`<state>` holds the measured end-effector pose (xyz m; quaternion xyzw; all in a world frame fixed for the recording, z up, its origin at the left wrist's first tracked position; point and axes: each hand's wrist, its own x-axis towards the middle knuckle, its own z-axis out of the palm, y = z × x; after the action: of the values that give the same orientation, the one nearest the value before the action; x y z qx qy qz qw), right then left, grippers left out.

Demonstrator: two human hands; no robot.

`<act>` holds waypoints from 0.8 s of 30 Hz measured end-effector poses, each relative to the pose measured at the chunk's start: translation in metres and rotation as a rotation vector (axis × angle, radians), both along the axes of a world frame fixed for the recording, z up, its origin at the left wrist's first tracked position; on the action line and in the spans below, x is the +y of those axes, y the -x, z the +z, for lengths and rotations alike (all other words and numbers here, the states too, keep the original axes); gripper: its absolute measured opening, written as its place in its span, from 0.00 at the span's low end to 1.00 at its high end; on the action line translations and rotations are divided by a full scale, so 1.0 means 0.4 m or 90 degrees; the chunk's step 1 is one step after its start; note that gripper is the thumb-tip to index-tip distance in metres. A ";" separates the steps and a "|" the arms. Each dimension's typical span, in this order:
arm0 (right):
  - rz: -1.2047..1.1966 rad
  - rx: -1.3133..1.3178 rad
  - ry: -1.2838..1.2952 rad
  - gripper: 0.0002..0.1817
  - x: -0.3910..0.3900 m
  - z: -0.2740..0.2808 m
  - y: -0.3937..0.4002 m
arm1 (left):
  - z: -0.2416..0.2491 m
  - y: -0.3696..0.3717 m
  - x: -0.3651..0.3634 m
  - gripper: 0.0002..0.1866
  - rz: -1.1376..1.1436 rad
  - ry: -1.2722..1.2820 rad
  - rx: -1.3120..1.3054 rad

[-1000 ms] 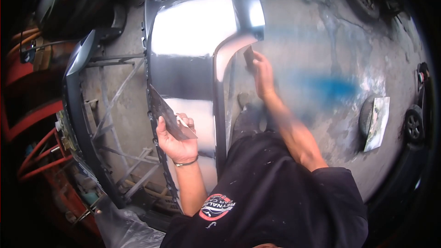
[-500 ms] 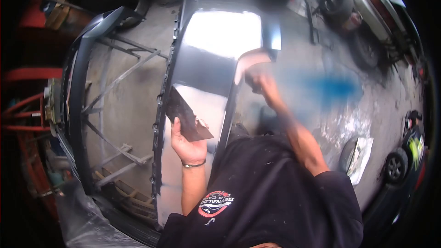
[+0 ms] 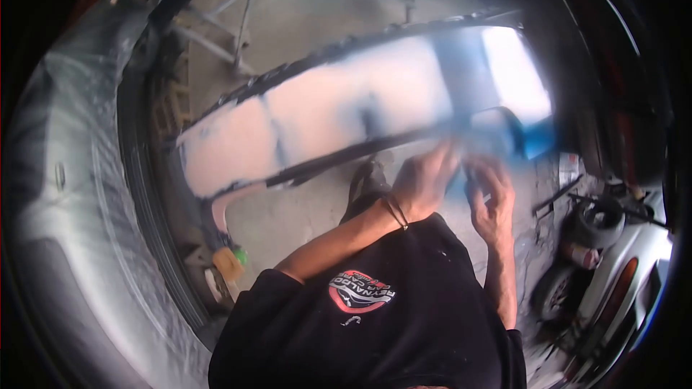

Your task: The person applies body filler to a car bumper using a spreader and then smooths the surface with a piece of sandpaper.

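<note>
A long car bumper (image 3: 324,108) with pale, sanded-looking patches and darker bands lies across the view in front of me. My left hand (image 3: 430,181), with a thin band at the wrist, is at the bumper's near edge, its fingers curled and blurred. Close to its right is my right hand (image 3: 491,194), thumb and fingers bent toward the left fingertips. Both hands seem closed around something between them, but blur hides what it is. The dark sheet seen earlier cannot be made out. Beyond my hands, the bumper's right end shows a curved dark edge and bright glare.
A plastic-covered, car-like shape (image 3: 86,194) fills the left side. Metal stand bars (image 3: 216,47) rise behind the bumper. At lower right are a wheel (image 3: 555,292), a tire (image 3: 600,222) and a white car part (image 3: 623,274) with a red light. My shoe (image 3: 371,166) shows below the bumper.
The view has turned, so the bumper now runs across it. My left hand has come beside my right hand, and the dark sheet it held no longer shows clearly.
</note>
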<state>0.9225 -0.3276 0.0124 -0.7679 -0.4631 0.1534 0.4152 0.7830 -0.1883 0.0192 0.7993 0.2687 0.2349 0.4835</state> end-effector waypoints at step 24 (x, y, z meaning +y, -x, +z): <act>-0.081 1.126 -0.389 0.29 0.008 -0.147 0.052 | -0.113 0.688 -0.027 0.26 0.675 0.542 -0.782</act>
<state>0.9019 -0.3243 -0.0465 -0.2538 0.0434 0.5303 0.8078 0.5080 -0.1991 -0.0259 0.0602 0.3603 0.6909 0.6239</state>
